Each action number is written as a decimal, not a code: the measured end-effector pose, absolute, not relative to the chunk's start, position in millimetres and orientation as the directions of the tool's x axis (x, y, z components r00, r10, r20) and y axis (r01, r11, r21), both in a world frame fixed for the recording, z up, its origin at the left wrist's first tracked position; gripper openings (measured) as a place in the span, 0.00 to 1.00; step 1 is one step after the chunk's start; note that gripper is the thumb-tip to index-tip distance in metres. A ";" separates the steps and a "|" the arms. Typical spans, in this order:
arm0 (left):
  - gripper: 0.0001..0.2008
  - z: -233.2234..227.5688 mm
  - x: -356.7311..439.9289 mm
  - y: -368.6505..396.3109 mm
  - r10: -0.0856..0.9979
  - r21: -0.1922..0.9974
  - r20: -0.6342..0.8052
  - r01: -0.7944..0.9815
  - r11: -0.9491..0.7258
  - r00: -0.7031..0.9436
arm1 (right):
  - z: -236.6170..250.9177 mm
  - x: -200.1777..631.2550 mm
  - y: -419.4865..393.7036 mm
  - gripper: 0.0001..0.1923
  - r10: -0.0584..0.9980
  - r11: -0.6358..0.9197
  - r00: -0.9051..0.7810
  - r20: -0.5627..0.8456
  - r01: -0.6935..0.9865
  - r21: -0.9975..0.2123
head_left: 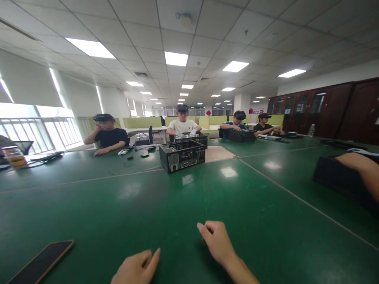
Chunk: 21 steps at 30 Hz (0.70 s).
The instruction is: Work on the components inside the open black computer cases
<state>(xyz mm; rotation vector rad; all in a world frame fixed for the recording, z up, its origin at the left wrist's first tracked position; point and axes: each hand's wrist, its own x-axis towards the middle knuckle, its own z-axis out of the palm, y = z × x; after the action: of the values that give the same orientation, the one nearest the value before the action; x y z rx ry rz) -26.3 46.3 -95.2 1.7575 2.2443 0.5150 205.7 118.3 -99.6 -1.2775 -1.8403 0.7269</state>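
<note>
My left hand (134,269) is low in the view, over the green table (166,205). Its fingers are curled in and its thumb points up and forward; nothing shows in it. To its right, my right hand (218,241) is closed in a loose fist above the tabletop, the thumb against the curled fingers, with no object visible there either. The hands are apart and touch no object. A dark phone-like slab (44,262) lies left of my left hand. Farther ahead stands an open black computer case (182,157), its inner parts partly visible.
Across the table a person in white (182,127) works at another case (201,139). Other people sit at the far left and far right. A co-worker's arm (363,165) reaches over a black case (334,173) at right. Cables (49,157) and small parts (144,154) lie at left.
</note>
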 end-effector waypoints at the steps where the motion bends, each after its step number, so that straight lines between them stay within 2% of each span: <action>1: 0.22 -94.3 -27.3 41.2 0.966 0.361 0.021 0.903 0.233 -0.257 | -104.2 204.3 113.7 0.24 0.935 0.356 -0.200 0.295 0.541 -0.762; 3: 0.22 -91.8 -26.2 36.8 0.966 0.286 0.017 0.927 0.243 -0.258 | -111.0 201.8 105.6 0.23 0.911 0.409 -0.226 0.345 0.593 -0.693; 5: 0.23 -90.0 -22.3 36.9 0.968 0.271 0.031 0.935 0.231 -0.248 | -113.2 200.5 99.3 0.23 0.889 0.454 -0.260 0.376 0.593 -0.665; 12: 0.24 -98.0 -14.1 31.6 0.985 0.304 0.078 0.944 0.125 -0.156 | -114.3 198.6 91.5 0.23 0.891 0.453 -0.281 0.357 0.490 -0.744; 21: 0.23 -94.3 -19.2 25.4 0.979 0.323 0.101 0.937 0.137 -0.177 | -120.3 197.0 89.9 0.24 0.874 0.479 -0.310 0.374 0.418 -0.772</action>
<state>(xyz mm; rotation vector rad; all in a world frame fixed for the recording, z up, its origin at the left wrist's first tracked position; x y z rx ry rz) -19.2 25.4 -94.3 1.9224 2.2632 0.4757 197.0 89.9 -120.3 -1.0749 -1.9156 0.7113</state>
